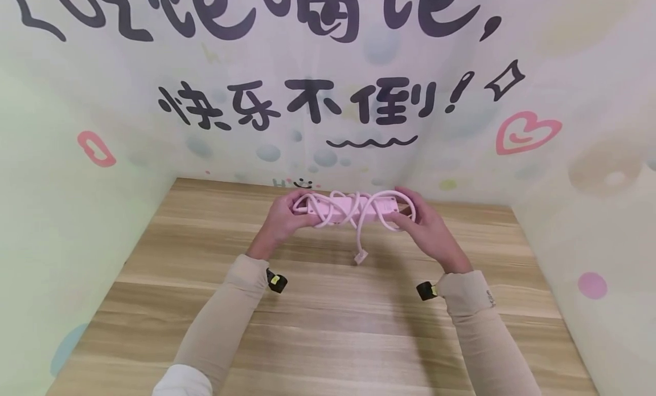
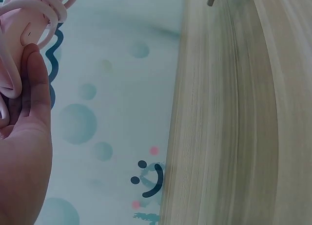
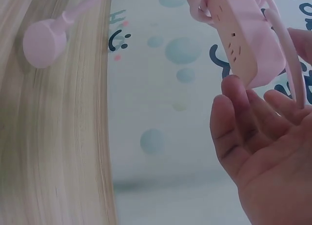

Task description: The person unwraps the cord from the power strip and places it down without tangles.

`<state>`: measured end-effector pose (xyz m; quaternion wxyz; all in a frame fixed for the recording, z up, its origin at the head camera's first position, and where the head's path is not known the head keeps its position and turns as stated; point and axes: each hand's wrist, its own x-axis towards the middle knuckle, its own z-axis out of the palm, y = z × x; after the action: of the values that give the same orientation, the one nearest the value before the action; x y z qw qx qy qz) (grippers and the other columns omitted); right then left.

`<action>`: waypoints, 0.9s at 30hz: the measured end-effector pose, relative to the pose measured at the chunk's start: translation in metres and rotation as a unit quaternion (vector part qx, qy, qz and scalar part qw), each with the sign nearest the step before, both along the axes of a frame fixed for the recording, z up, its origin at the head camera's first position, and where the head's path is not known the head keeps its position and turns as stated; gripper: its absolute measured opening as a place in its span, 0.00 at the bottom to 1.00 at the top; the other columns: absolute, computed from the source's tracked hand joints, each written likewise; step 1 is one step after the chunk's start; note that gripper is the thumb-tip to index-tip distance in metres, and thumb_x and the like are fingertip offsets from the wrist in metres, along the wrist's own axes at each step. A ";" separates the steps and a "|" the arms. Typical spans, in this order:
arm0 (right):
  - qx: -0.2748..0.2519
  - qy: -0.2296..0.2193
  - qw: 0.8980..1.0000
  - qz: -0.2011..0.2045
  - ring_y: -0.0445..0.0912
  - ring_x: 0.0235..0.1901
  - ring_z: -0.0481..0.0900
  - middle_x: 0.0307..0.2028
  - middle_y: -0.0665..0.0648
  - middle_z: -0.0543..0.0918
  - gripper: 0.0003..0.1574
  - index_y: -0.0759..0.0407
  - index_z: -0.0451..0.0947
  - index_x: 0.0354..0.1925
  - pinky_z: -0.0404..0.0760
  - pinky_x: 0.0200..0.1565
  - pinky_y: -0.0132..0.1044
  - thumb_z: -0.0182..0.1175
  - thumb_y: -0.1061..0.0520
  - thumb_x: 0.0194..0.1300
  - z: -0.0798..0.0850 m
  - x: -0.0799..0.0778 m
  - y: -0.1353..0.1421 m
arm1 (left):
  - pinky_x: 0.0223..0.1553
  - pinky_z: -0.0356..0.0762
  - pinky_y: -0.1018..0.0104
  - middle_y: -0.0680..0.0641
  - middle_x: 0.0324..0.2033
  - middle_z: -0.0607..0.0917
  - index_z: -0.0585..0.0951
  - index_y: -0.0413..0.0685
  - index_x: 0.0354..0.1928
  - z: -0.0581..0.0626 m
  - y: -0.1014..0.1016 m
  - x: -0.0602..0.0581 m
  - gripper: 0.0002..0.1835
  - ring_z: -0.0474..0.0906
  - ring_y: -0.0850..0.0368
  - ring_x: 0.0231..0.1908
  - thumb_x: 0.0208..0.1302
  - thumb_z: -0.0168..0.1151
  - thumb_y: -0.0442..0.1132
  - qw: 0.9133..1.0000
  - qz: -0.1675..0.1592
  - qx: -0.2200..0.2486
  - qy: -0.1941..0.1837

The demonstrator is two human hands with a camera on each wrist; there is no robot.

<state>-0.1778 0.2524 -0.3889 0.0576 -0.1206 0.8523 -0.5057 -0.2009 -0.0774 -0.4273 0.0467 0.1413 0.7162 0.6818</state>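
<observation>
A pink power strip [image 1: 335,207] is held up near the table's far edge, its pale pink cord [image 1: 413,205] wound loosely around it. My left hand [image 1: 279,220] grips the strip's left end; in the left wrist view its fingers [image 2: 36,69] lie against the socket face. At the other end my right hand [image 1: 431,232] holds the strip between thumb and fingers, with fingertips touching the end's lower edge in the right wrist view. The cord's plug [image 3: 44,44] dangles below the middle of the strip, on the near side.
Beneath the hands is a wood-grain table [image 1: 318,327]. A printed backdrop [image 1: 287,156] with black characters rises behind it, and pale walls [image 1: 589,225] flank both sides. Small black wrist devices [image 1: 277,282] are worn at both cuffs.
</observation>
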 end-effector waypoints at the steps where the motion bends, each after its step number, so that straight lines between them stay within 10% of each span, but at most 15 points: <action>1: -0.003 0.001 1.000 -0.002 0.45 0.52 0.83 0.63 0.56 0.79 0.42 0.41 0.60 0.76 0.85 0.51 0.33 0.62 0.39 0.70 0.000 0.000 0.001 | 0.49 0.86 0.70 0.36 0.54 0.83 0.78 0.39 0.61 0.000 0.000 0.000 0.30 0.83 0.56 0.48 0.54 0.74 0.29 1.000 -0.002 0.002 0.002; 10: 0.016 0.084 0.995 -0.057 0.52 0.53 0.77 0.63 0.60 0.75 0.38 0.49 0.62 0.75 0.78 0.52 0.40 0.62 0.45 0.73 -0.003 0.008 0.002 | 0.51 0.85 0.70 0.36 0.56 0.82 0.78 0.38 0.61 0.000 -0.002 0.000 0.30 0.83 0.55 0.50 0.54 0.74 0.29 1.000 0.002 0.001 0.006; 18: 0.065 0.361 0.919 -0.141 0.55 0.39 0.77 0.43 0.65 0.84 0.19 0.71 0.78 0.50 0.70 0.41 0.31 0.69 0.61 0.65 0.002 0.026 -0.023 | 0.50 0.86 0.70 0.36 0.55 0.82 0.78 0.38 0.60 0.001 -0.004 -0.003 0.29 0.82 0.56 0.49 0.53 0.74 0.29 1.000 0.013 0.000 0.008; 27: 0.112 0.384 0.909 -0.118 0.44 0.27 0.77 0.29 0.58 0.84 0.08 0.65 0.84 0.37 0.76 0.28 0.31 0.69 0.60 0.65 -0.005 0.037 -0.058 | 0.51 0.85 0.70 0.33 0.54 0.83 0.77 0.35 0.60 -0.004 0.002 -0.003 0.31 0.83 0.54 0.49 0.52 0.75 0.27 1.000 0.015 -0.017 0.021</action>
<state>-0.1407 0.1947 -0.3936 -0.3208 -0.1967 0.8677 -0.3248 -0.2038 -0.0756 -0.4311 0.0232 0.1439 0.7307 0.6670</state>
